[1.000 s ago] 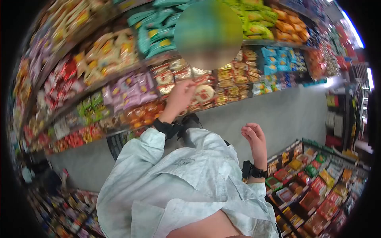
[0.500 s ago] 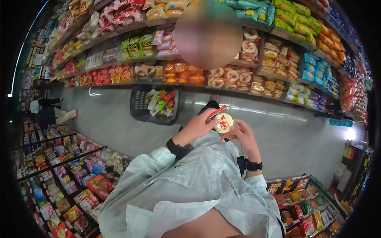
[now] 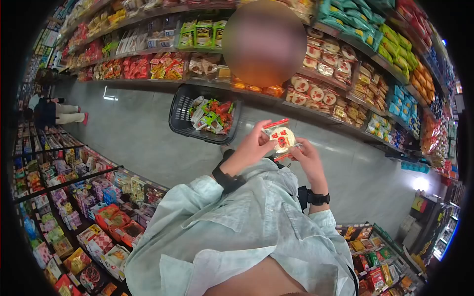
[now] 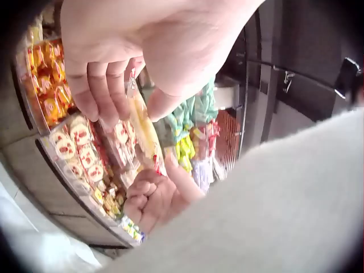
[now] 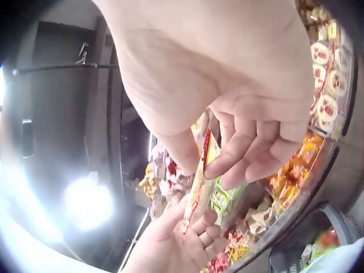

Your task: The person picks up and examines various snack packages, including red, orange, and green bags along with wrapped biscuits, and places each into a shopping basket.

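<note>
One packet point(image 3: 280, 138), round print with red trim, was held in front of the chest by both hands; half a second before it sat slightly lower, and a second before that the left hand was still reaching to the shelf while the right hung empty. Left hand point(image 3: 254, 145) pinched the packet's left edge, thumb on one face and fingers on the other; right hand point(image 3: 307, 157) pinched its lower right edge in the same way. One black basket point(image 3: 204, 115), holding green and red packs, stood on the floor just beyond the packet, nearer than it appeared earlier. Open grey floor point(image 3: 138, 138) ran left and right of the basket. Shelves point(image 3: 321, 93) rose past the basket; a low display point(image 3: 74, 207) lay on the near left. One other person point(image 3: 54, 112) stood far left of the basket.
</note>
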Demonstrator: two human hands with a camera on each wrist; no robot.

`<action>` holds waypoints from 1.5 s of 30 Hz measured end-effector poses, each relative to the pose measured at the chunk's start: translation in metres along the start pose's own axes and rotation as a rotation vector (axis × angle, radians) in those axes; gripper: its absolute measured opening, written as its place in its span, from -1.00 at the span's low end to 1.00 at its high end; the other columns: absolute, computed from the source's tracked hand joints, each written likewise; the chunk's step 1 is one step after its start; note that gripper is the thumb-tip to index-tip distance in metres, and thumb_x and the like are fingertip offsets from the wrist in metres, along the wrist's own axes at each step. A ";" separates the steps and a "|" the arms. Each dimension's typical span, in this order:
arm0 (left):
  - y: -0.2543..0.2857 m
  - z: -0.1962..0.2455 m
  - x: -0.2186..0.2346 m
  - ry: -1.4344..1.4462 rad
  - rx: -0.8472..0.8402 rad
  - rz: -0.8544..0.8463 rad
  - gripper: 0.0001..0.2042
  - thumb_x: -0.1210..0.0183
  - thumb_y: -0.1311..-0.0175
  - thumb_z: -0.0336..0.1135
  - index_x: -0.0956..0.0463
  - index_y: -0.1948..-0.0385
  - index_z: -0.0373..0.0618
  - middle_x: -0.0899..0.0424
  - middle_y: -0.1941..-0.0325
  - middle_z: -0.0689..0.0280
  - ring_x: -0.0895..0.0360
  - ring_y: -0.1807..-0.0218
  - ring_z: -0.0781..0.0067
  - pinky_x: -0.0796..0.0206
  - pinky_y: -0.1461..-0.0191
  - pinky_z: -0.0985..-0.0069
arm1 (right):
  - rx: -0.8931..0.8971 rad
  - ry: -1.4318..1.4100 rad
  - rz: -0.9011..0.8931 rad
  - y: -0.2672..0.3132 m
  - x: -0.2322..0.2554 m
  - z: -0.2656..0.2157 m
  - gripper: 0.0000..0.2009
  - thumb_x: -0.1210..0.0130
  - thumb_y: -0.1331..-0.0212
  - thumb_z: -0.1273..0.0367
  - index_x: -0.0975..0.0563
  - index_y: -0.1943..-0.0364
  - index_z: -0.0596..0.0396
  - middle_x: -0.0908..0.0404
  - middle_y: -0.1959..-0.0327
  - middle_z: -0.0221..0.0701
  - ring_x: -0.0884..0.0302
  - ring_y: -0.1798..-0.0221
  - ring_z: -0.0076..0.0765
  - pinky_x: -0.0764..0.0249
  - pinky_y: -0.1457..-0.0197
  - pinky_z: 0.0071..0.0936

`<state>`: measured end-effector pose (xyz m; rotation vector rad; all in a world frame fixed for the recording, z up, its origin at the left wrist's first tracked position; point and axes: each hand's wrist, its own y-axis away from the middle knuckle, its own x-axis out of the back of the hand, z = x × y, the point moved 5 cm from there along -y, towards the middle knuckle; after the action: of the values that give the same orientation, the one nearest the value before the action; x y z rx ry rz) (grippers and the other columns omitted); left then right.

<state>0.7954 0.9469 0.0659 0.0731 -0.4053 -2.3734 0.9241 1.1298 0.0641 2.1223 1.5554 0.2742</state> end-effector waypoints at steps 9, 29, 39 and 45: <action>0.062 -0.092 0.207 0.278 0.007 0.365 -0.25 -0.37 -0.43 -0.33 -0.13 -0.57 -0.17 -0.75 0.15 0.29 -0.64 0.19 0.60 -0.49 0.06 0.56 | -0.006 0.127 -0.118 -0.043 -0.163 -0.011 -0.45 -0.25 -0.48 0.42 -0.37 -0.49 0.10 -0.66 -0.27 -0.26 -0.62 -0.27 -0.44 -0.52 -0.38 -0.41; -0.008 -0.097 0.164 0.136 0.161 0.240 -0.73 -0.28 -0.49 -0.28 -0.59 -0.08 -0.20 -0.71 0.21 0.38 -0.60 0.19 0.61 -0.46 0.04 0.55 | -0.010 0.081 -0.177 -0.069 -0.067 -0.023 -0.68 -0.16 -0.55 0.41 -0.54 -0.29 0.14 -0.69 -0.13 -0.39 -0.62 -0.23 -0.49 -0.50 -0.36 -0.48; -0.067 -0.010 0.062 -0.185 0.190 0.244 -0.73 -0.25 -0.49 -0.34 -0.57 -0.12 -0.24 -0.70 0.16 0.38 -0.61 0.11 0.61 -0.44 -0.06 0.58 | 0.017 -0.073 -0.045 -0.087 0.081 -0.002 -0.74 -0.17 -0.52 0.43 -0.56 -0.20 0.16 -0.72 0.01 -0.43 -0.63 -0.07 -0.55 -0.53 -0.20 -0.55; -0.086 -0.001 0.036 -0.230 0.239 0.232 -0.74 -0.25 -0.50 -0.36 -0.58 -0.11 -0.24 -0.69 0.16 0.39 -0.61 0.12 0.62 -0.45 -0.04 0.57 | 0.000 -0.087 -0.014 -0.093 0.119 -0.007 -0.75 -0.17 -0.51 0.42 -0.58 -0.17 0.18 -0.72 0.04 -0.45 -0.63 -0.03 -0.57 -0.53 -0.17 -0.56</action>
<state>0.7125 0.9824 0.0403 -0.1316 -0.7646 -2.1011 0.8824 1.2645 0.0094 2.0945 1.5198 0.1752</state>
